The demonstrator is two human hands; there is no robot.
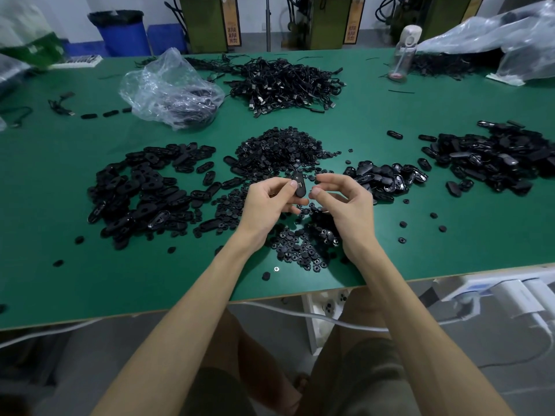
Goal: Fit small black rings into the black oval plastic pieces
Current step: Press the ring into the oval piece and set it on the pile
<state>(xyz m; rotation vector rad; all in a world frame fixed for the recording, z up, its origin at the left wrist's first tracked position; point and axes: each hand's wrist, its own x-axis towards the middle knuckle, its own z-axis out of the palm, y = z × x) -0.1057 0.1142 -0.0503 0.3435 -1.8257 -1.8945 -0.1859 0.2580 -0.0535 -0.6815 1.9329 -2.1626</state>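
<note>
Oval plastic pieces point(144, 193) lie heaped at the left of the green counter point(60, 205). Left hand point(267, 205) fingers clamp one oval piece point(299, 187) above the ring pile point(295, 250). Right hand point(345, 205) fingers curl, thumb near forefinger; contents cannot be determined

Even, fairly bright light falls from overhead, cool and diffuse; the matte green table top point(90, 280) takes no glare, and only soft, short shadows lie on it below the bare left forearm point(216, 283) and bare right forearm point(381, 295); small glints sit on the glossy black oval plastic piece point(298, 187) gripped in the left hand point(267, 205) and on the crumpled clear plastic bag point(168, 85); the centre is sharp; the wide lens bows the table's near edge; toward the corners detail smears, so the clear plastic water bottle point(402, 55) looks blurred; the grey floor point(75, 370) below is dim.
</note>
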